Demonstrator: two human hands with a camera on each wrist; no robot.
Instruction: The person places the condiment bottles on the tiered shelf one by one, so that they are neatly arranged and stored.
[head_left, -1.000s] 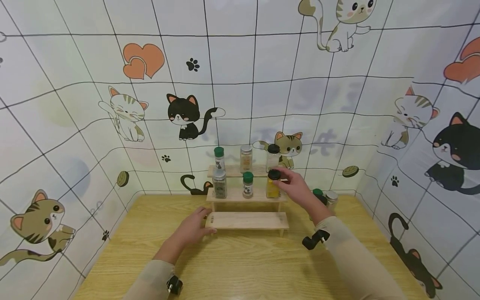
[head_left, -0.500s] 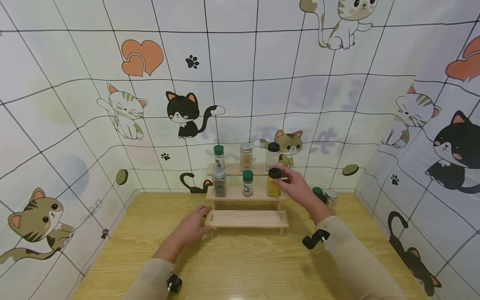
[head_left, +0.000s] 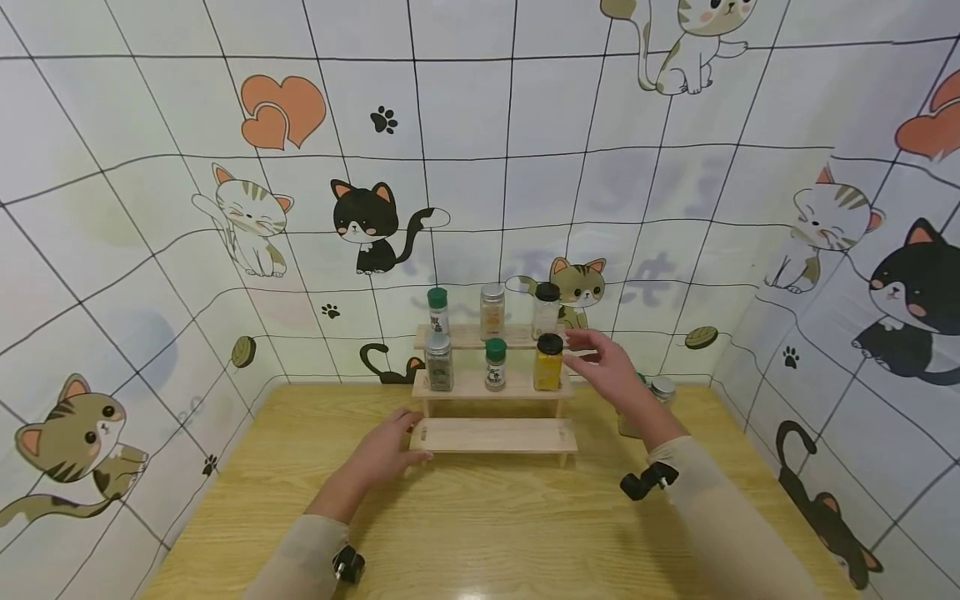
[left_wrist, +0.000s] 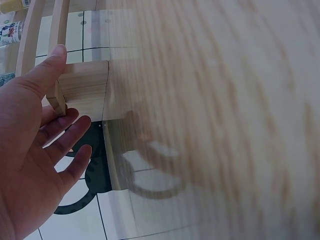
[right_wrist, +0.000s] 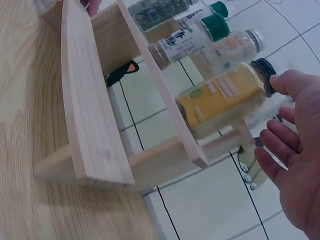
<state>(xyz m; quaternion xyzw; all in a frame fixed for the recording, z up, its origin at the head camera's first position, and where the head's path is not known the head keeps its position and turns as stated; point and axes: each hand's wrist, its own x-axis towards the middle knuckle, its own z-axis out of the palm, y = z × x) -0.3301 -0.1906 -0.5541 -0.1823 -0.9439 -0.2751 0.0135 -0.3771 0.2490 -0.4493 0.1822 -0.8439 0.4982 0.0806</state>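
Note:
A three-step wooden spice rack stands on the table near the wall. My left hand holds the left end of its lowest shelf, with the thumb and fingers on either side of the board in the left wrist view. On the right end of the middle shelf stands a jar of yellow spice with a black lid. Beside it is my right hand, its fingers loosely spread; in the right wrist view the thumb lies close to the lid, and whether they touch I cannot tell.
The middle shelf also bears a silver-lidded jar and a green-capped bottle. On the top shelf are a green-capped bottle, a clear-lidded jar and a black-lidded jar. More jars stand right of the rack, partly behind my right arm.
My right hand has let go of the black lid and moved slightly right, leaving the yellow jar upright on the middle shelf. The left hand stays at the rack.

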